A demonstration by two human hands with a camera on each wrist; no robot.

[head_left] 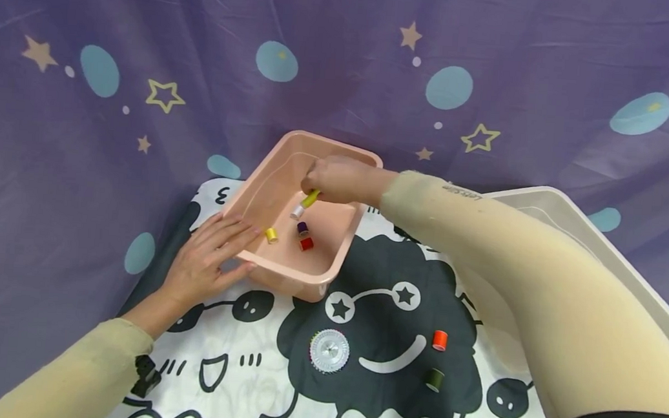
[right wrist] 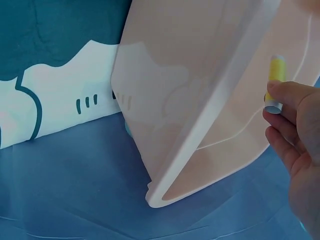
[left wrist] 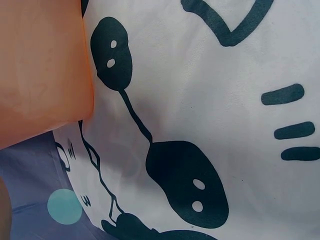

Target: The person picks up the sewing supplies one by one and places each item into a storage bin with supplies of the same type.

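Spool (right wrist: 277, 76), yellow, sits inside the pink bin (head_left: 336, 225), pinched between thumb and fingers of my right hand (head_left: 339, 178); so slim a tube seems to suit a fingertip hold. From above, a white piece shows at its near left end; whether that is its own end or another spool I cannot tell. Nearer, on the bin floor, lie a yellow roll (head_left: 271, 235), a purple one (head_left: 302, 228) and a red one (head_left: 306, 243). My left hand (head_left: 209, 252) lies over the near left rim, fingers straight, thumb apart, probably steadying the bin. On the cloth (head_left: 251, 397) nearer me sits a pin wheel (head_left: 329, 350), with orange (head_left: 440, 340) and green (head_left: 434, 379) spools to its right. Far right, my arm partly hides a white bin (head_left: 545, 201).
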